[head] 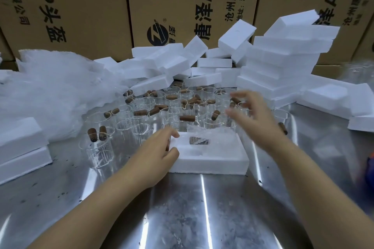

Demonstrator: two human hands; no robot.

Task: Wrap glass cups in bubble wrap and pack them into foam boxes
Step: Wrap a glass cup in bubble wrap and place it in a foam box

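Cardboard cartons (81,6) with printed lettering form the back wall. A steel table (202,212) fills the foreground, its near half bare and reflective.

A heap of bubble wrap (50,91) covers the far left. White foam boxes (283,56) are stacked on the right, lie tumbled along the back, and two more sit at the left edge.

Glass cups (141,111) with brown handles stand packed together mid-table, between the wrap and the right-hand stack.

An open foam box (208,160) lies just in front of the cups, centred, with its long side towards the person.

The left hand (159,147) grips the box's left end, thumb on the near corner and fingers curled over the top edge.

The right hand (249,111) is motion-blurred. It hovers above the cups beyond the box's far right corner, fingers spread and loose, holding nothing, apart from the box.

A wrapped cup (199,140) lies in the box's recess just right of the left fingers, its brown handle showing through the wrap.

Open room: the near table and a strip right of the box.
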